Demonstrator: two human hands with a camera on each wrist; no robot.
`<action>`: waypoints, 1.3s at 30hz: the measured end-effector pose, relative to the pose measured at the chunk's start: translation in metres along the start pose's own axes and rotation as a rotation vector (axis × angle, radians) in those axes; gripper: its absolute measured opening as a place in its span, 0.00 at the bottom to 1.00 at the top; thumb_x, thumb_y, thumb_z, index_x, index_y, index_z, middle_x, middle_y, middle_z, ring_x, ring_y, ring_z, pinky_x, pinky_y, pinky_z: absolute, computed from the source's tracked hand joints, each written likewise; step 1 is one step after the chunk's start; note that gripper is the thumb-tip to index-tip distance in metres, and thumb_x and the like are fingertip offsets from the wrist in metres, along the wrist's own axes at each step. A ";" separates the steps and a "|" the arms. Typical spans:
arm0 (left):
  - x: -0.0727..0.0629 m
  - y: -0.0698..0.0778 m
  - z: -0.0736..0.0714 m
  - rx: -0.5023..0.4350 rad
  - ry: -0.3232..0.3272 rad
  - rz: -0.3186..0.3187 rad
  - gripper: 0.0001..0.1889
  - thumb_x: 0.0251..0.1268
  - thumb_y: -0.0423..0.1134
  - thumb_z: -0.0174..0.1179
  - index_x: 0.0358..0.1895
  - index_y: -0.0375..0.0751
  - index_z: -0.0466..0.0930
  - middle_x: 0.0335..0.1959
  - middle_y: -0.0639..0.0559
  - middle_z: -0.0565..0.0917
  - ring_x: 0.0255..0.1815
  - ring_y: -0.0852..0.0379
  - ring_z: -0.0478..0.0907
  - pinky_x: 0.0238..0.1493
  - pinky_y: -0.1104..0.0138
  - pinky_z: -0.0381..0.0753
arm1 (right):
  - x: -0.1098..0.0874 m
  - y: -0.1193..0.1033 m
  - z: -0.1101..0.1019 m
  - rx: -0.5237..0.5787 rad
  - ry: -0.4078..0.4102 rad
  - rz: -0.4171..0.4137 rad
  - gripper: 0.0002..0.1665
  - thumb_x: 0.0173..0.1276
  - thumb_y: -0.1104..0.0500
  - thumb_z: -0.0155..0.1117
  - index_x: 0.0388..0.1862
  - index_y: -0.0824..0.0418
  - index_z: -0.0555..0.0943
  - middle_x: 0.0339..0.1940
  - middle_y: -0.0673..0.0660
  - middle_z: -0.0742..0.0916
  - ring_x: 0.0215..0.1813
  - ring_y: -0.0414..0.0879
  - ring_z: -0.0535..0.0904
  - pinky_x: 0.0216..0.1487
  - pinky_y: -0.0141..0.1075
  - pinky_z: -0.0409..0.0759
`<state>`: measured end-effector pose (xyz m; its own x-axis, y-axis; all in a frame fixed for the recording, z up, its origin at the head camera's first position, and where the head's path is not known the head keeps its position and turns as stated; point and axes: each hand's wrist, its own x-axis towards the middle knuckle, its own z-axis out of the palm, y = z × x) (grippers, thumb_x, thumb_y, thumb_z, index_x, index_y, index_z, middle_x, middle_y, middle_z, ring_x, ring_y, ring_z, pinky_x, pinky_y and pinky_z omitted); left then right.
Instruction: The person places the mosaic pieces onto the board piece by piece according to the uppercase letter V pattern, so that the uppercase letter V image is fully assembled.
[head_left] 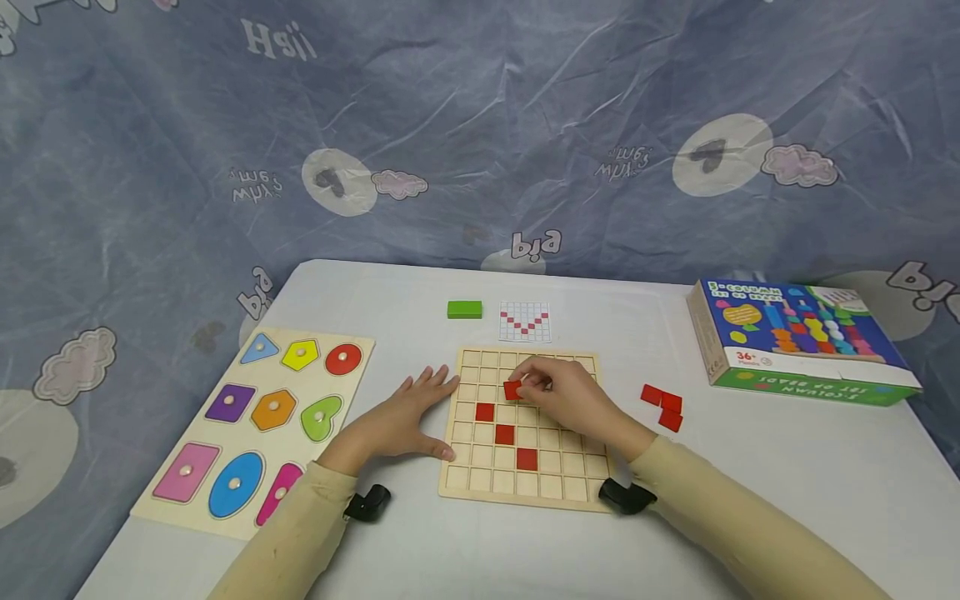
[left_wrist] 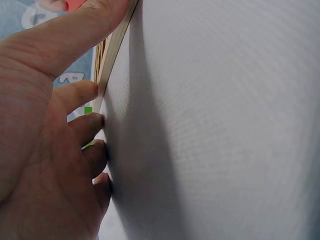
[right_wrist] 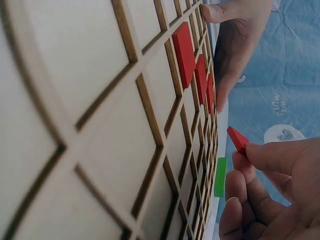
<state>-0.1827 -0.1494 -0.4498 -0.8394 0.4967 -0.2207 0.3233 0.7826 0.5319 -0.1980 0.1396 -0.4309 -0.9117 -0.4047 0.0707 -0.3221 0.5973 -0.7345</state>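
Note:
Between thumb and fingertips my right hand (head_left: 564,395) pinches a red square tile (head_left: 512,390) over the upper part of a wooden grid board (head_left: 480,485). In the right wrist view the pinched tile (right_wrist: 237,140) is tilted, apart from the board's surface. Three red tiles sit in the grid's cells on a diagonal, the lowest a red tile (head_left: 527,459) left of the middle. My left hand (head_left: 397,422) lies spread at the board's left edge, its thumb and a fingertip touching that edge. The left wrist view shows the fingers (left_wrist: 82,97) along the board's side.
Three loose red tiles (head_left: 671,402) lie right of the board. Behind it are a pattern card (head_left: 525,322) with red squares in a V and a green block (head_left: 464,310). A shape puzzle board (head_left: 247,342) is on the left, a toy box (head_left: 802,342) at the back right.

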 end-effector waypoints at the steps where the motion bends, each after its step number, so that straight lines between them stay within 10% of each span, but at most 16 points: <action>1: 0.000 0.000 0.000 -0.001 0.000 0.001 0.61 0.43 0.58 0.81 0.82 0.50 0.56 0.84 0.49 0.50 0.84 0.48 0.38 0.82 0.52 0.38 | 0.001 -0.001 0.002 -0.002 -0.004 -0.004 0.08 0.70 0.60 0.68 0.45 0.50 0.86 0.32 0.43 0.85 0.37 0.41 0.80 0.41 0.36 0.80; 39: -0.001 0.000 -0.001 0.010 0.002 0.017 0.60 0.45 0.59 0.79 0.81 0.47 0.56 0.83 0.47 0.50 0.84 0.47 0.39 0.82 0.51 0.40 | 0.041 -0.024 0.049 -0.096 -0.079 -0.008 0.07 0.69 0.61 0.70 0.44 0.55 0.85 0.29 0.44 0.82 0.32 0.40 0.76 0.37 0.34 0.77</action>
<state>-0.1825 -0.1498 -0.4487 -0.8347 0.5091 -0.2100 0.3417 0.7778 0.5275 -0.2152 0.0746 -0.4434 -0.8871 -0.4612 0.0199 -0.3558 0.6556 -0.6660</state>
